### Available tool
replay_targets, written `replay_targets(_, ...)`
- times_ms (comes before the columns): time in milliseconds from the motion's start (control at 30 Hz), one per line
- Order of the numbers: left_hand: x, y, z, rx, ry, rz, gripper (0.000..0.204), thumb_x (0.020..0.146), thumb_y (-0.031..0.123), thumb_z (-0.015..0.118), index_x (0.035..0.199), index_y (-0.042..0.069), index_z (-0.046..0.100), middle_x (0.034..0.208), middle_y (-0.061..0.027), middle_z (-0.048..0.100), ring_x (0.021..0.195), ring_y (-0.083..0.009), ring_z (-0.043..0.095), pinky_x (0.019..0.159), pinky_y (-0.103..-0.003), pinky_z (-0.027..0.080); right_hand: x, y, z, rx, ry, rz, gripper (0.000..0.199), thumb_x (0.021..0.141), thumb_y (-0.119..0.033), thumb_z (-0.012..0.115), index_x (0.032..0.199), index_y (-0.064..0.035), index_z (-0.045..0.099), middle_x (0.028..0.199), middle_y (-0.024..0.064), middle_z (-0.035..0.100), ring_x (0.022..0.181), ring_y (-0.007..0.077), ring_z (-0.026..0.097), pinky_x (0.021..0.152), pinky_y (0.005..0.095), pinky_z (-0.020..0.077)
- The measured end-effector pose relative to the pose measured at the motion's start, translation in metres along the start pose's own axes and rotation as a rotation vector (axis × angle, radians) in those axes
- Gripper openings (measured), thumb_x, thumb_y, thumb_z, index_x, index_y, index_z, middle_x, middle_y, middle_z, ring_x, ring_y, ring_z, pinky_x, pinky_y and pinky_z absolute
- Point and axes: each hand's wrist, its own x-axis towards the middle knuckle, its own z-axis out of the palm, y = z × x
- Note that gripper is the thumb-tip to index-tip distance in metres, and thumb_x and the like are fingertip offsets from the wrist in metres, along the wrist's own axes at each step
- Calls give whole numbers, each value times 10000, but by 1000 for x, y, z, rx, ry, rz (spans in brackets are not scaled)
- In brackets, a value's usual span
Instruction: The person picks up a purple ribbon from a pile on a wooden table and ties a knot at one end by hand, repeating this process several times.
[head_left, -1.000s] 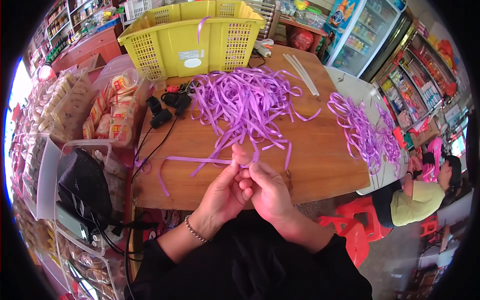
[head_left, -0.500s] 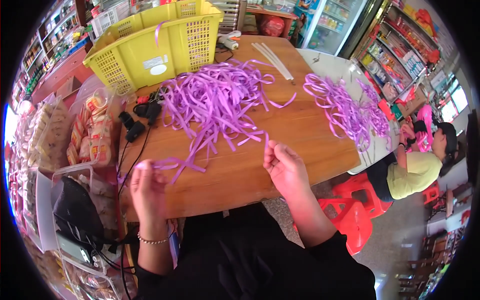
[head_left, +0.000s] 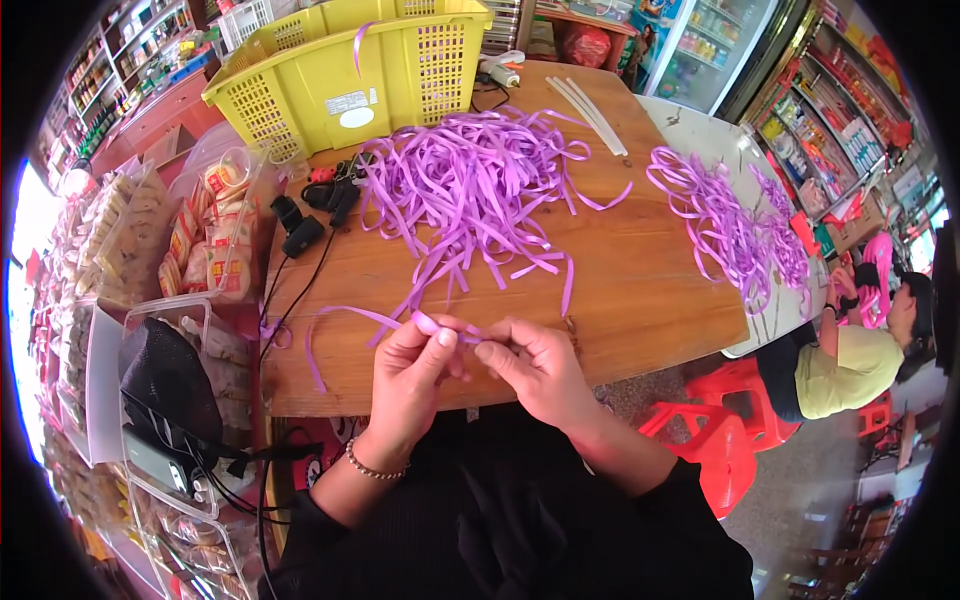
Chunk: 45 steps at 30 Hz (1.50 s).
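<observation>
I wear a loose black top (head_left: 420, 530), its cloth dark and matt, with bunched folds (head_left: 510, 530) at the front. My black sleeves (head_left: 683, 500) end at the forearms (head_left: 632, 458). Round my left wrist (head_left: 384, 445) runs a bracelet (head_left: 368, 470) of small, round, brownish beads.

purple ribbons (head_left: 480, 175); yellow, grid-patterned crate (head_left: 300, 115); brown, wood-grained table (head_left: 650, 270); red stools (head_left: 728, 465); white sticks (head_left: 590, 115); black top (head_left: 420, 530).
</observation>
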Motion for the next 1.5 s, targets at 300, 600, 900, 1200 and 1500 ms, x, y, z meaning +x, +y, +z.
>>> replay_targets(300, 2, -2, -3, 215, 1, 79, 115, 872, 43, 657, 983, 11, 653, 802, -31, 648, 705, -97, 612, 624, -239, 507, -7, -2, -13, -105, 118, -46, 81, 896, -65, 634, 835, -15, 616, 695, -62, 516, 628, 3, 418, 548, 187, 336)
replay_targets(600, 22, 13, -43, 45, 209, 92, 128, 905, 90, 621, 1014, 25, 640, 786, -32, 625, 658, -96, 596, 630, -275, 553, -19, 4, -59, -88, 308, 10, 117, 875, -87, 644, 785, -32, 594, 648, -63, 481, 591, 12, 396, 541, 186, 291)
replay_targets(900, 24, 26, -55, 99, 188, -65, 161, 954, 168, 557, 1020, 41, 631, 813, -29, 629, 679, -104, 616, 613, -270, 567, -35, 6, -102, -283, 236, 105, 99, 857, -99, 674, 825, -10, 646, 695, -55, 552, 654, 17, 460, 592, 179, 352)
replay_targets(1200, 35, 50, -137, -293, 381, 157, 227, 999, 212, 466, 1100, 36, 568, 910, -33, 614, 718, -95, 583, 681, -227, 541, -46, 10, -167, -469, 290, 195, 111, 837, -97, 675, 796, 5, 659, 679, -45, 570, 637, 30, 474, 564, 206, 363)
replay_targets(1500, 39, 53, -147, 11, 481, 227, 287, 995, 189, 475, 1198, 1, 548, 876, -11, 583, 729, -81, 571, 716, -239, 543, -69, 10, -222, -688, 446, 360, 175, 823, -153, 695, 770, 6, 645, 639, -47, 537, 597, 36, 453, 536, 223, 355)
